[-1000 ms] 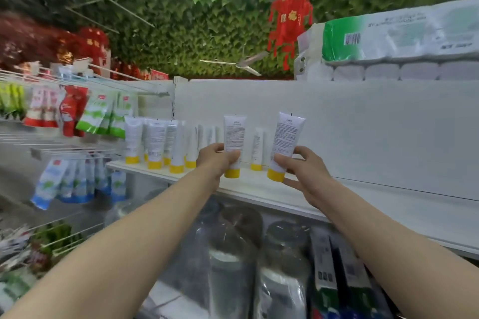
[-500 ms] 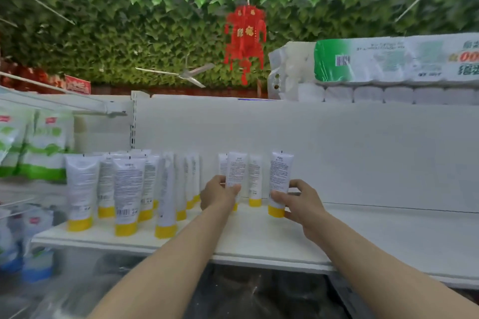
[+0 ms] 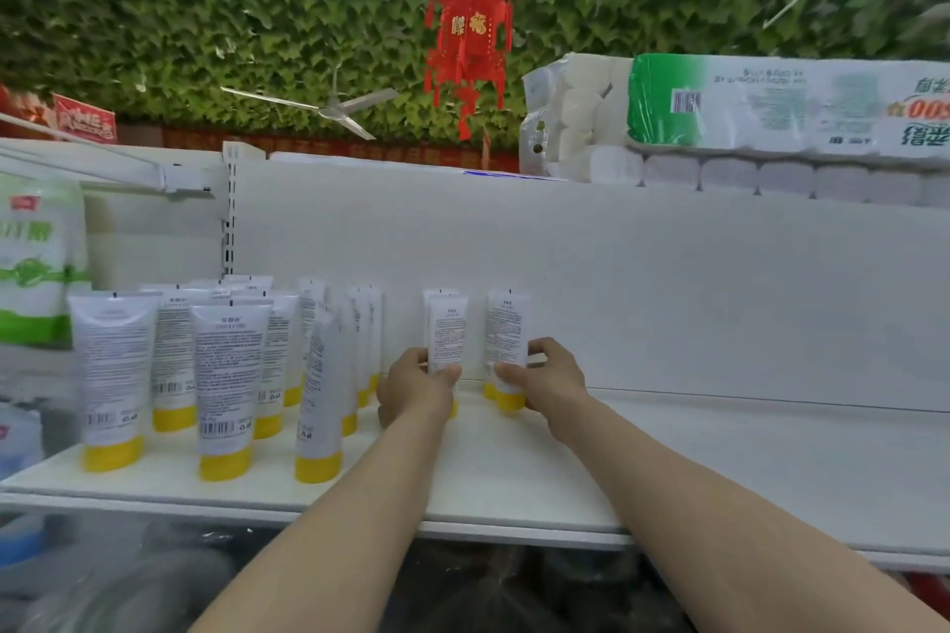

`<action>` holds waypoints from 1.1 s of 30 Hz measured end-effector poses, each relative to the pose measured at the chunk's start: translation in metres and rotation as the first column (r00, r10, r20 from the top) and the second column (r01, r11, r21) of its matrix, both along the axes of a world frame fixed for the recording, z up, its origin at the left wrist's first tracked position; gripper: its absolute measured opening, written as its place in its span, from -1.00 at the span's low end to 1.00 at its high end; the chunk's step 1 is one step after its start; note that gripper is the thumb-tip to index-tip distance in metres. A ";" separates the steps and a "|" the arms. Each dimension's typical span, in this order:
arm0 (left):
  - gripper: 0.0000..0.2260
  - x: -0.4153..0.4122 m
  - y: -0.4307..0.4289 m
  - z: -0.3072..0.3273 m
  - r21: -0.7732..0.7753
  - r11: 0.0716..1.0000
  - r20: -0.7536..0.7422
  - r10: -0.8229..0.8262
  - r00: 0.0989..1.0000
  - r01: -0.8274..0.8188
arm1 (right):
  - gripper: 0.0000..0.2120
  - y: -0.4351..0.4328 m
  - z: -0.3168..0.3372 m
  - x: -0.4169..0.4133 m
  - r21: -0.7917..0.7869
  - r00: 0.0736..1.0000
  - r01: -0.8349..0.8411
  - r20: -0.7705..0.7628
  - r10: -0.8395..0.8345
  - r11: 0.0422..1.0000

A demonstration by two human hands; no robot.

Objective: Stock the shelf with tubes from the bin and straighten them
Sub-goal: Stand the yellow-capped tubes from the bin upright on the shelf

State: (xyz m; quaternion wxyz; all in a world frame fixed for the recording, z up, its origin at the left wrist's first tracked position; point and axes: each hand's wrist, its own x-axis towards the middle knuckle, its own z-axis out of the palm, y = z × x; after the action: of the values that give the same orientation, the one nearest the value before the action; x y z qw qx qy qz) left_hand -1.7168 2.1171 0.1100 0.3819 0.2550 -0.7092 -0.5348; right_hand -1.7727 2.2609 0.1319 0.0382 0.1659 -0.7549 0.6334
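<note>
Two tubes held upright on the shelf (image 3: 514, 488)
Left hand (image 3: 416, 388) grips one tube (image 3: 446, 334); right hand (image 3: 552, 383) grips another tube (image 3: 506, 339), caps seemingly touching the shelf.

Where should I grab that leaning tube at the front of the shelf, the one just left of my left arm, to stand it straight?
Take the leaning tube by its flat white body, about mid-height, coming from the front. It stands cap-down on the yellow cap with its thin edge toward you, so pinch across the two flat faces. The open shelf to its right probably leaves room for your fingers.
</note>
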 end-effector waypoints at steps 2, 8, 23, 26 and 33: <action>-0.82 0.000 -0.001 0.000 -0.005 1.000 0.003 0.019 1.000 -0.019 | -0.65 -0.003 -0.004 -0.004 0.022 1.000 0.009 -0.009 -0.009 1.000; -0.83 0.000 -0.005 -0.001 0.011 0.998 -0.001 0.067 0.998 -0.067 | -0.66 -0.002 -0.015 -0.014 0.093 0.998 0.002 -0.055 0.003 0.996; -0.73 0.004 -0.005 0.002 -0.044 0.995 0.154 0.091 0.984 -0.085 | -0.60 0.003 -0.018 -0.013 0.228 0.996 -0.015 -0.077 0.033 0.973; -0.73 0.005 -0.004 0.002 -0.049 0.995 0.159 0.093 0.983 -0.086 | -0.58 0.003 -0.018 -0.013 0.233 0.997 -0.014 -0.069 0.031 0.972; -0.66 0.005 -0.004 0.002 -0.085 0.993 0.180 0.092 0.979 -0.077 | -0.55 0.002 -0.019 -0.015 0.251 0.996 -0.009 -0.080 0.030 0.968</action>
State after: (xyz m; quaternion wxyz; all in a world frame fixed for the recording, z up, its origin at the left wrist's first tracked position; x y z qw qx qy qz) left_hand -1.7114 2.1135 0.1123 0.3469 0.3182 -0.7502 -0.4644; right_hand -1.7877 2.2632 0.1133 0.0420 0.2033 -0.8248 0.5260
